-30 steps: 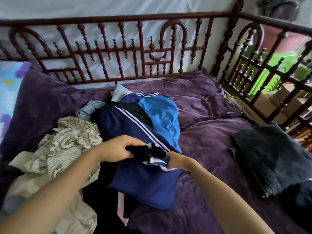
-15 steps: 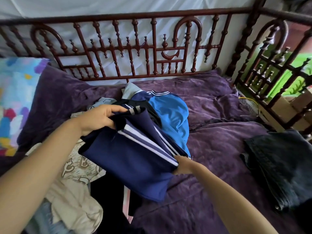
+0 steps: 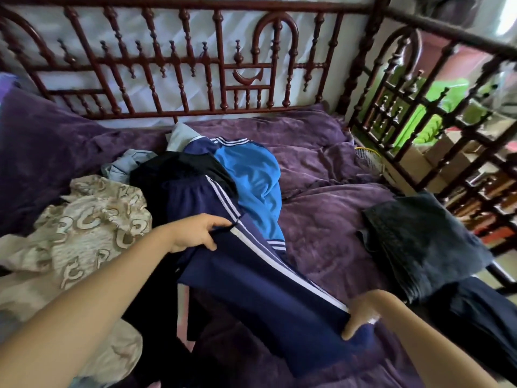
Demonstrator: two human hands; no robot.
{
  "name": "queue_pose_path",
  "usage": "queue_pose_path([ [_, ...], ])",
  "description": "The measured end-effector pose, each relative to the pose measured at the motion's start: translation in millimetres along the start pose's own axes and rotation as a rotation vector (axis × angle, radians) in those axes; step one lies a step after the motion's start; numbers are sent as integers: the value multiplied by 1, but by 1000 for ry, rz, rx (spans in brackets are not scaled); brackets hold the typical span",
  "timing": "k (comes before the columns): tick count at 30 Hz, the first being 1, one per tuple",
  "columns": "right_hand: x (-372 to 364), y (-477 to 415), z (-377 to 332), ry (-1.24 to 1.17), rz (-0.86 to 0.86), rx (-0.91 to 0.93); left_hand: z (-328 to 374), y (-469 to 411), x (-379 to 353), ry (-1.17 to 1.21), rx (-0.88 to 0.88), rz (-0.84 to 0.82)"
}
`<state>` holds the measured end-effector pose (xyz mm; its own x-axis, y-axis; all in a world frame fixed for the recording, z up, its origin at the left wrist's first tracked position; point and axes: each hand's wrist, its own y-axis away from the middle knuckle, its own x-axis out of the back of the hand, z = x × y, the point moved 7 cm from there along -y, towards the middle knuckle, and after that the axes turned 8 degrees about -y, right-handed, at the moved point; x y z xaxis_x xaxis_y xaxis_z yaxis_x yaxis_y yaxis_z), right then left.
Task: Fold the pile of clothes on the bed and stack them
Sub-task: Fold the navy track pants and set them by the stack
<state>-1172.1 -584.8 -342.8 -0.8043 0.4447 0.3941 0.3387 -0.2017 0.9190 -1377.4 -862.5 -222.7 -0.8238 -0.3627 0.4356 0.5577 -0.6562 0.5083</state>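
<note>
Stretching navy track pants taut: left hand pinching one end, right hand gripping the other. Aligning stripes before folding on the bed.

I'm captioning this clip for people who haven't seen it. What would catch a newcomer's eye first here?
First, the navy striped garment stretched out in the middle, held at one end by the left hand and at the other by the right hand over the purple bedcover. Next, the bright blue top on the unfolded pile behind it. Then the ornate dark red bed rail along the back.
</note>
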Motion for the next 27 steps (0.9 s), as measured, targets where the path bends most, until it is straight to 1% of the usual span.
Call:
queue_pose_path([
  [2,-12,9,28,-30,-23,-84,2,-12,-32,-5,-20,-68],
  [4,-23,13,46,-79,-25,-114,7,-23,-55,7,-40,-101],
  [7,-27,8,57,-268,56,-69,7,-38,-56,20,-61,-26],
  [10,-26,-12,58,-465,135,45,10,-51,-34,-13,-72,60],
  [12,-28,-28,54,-575,174,87,20,-57,-21,-86,-100,78],
  [15,-20,-39,38,-736,232,161,36,-77,0,-259,-141,129],
  [18,-11,-47,18,-935,232,250,42,-108,20,-447,-135,167],
  [21,-3,-63,10,-1060,258,266,28,-153,42,-590,-51,199],
  [23,-7,-85,8,-1064,237,252,6,-180,57,-596,45,308],
  [24,-10,-87,1,-1065,194,248,-9,-183,60,-583,121,377],
  [26,-21,-99,-10,-1078,134,208,-46,-180,47,-559,318,445],
  [27,-26,-113,-11,-1074,143,198,-65,-174,33,-530,398,476],
])
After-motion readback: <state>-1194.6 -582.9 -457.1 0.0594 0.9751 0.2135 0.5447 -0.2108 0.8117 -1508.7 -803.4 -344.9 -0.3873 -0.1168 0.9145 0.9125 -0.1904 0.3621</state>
